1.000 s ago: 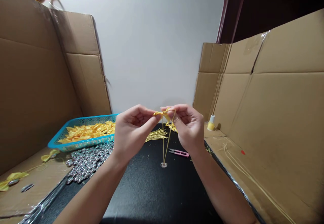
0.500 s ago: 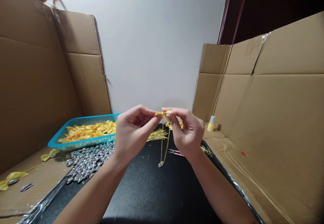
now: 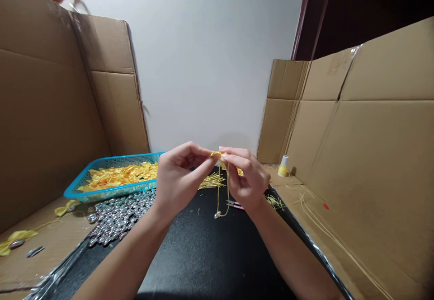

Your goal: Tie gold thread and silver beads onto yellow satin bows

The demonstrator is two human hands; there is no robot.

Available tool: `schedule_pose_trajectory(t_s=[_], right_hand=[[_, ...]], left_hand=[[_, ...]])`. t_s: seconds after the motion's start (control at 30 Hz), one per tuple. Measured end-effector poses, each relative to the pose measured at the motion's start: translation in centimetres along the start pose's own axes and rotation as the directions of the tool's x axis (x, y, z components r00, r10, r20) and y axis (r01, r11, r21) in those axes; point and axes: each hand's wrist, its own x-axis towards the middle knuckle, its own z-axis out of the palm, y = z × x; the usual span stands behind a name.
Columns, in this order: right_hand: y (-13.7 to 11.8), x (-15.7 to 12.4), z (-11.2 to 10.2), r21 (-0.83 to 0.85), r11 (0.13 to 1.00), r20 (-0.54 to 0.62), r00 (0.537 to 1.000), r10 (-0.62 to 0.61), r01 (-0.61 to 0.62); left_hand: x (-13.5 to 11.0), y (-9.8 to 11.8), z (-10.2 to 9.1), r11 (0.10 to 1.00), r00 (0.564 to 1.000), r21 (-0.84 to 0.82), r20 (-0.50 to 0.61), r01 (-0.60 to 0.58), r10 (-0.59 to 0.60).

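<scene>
My left hand (image 3: pixel 179 178) and my right hand (image 3: pixel 244 177) meet fingertip to fingertip above the black mat (image 3: pixel 203 255). Both pinch a small yellow ribbon bow (image 3: pixel 217 154). A loop of thin gold cord (image 3: pixel 223 187) hangs from the bow, with a small silver charm (image 3: pixel 217 214) dangling at its bottom just above the mat. Both hands are closed in a pinch.
A blue basket (image 3: pixel 101 192) of yellow bows stands at the left, with a heap of silver charms (image 3: pixel 117 216) before it. Cut gold cords (image 3: pixel 210 180) and pink snips (image 3: pixel 237 205) lie behind my hands. A small yellow bottle (image 3: pixel 282 166) stands right. Cardboard walls flank both sides.
My right hand has drawn in and turned towards the left hand. The cord loop has shortened and the charm has risen slightly off the mat.
</scene>
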Motion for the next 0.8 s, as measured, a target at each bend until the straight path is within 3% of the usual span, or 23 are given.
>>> schedule_pose_trajectory(t_s=[0.4, 0.6, 0.8], right_hand=[[0.4, -0.6, -0.1, -0.143, 0.990, 0.007, 1.000, -0.004, 0.005], [0.7, -0.1, -0.5, -0.009, 0.998, 0.060, 0.996, 0.061, -0.061], [1.0, 1.2, -1.9, 0.250, 0.929, 0.244, 0.946, 0.212, -0.272]], left_hand=[[-0.1, -0.3, -0.2, 0.986, 0.992, 0.116, 0.031, -0.122, 0.119], [0.0, -0.7, -0.5, 0.961, 0.984, 0.214, 0.004, -0.176, 0.179], [0.4, -1.0, -1.1, 0.920, 0.964, 0.288, 0.048, -0.266, 0.263]])
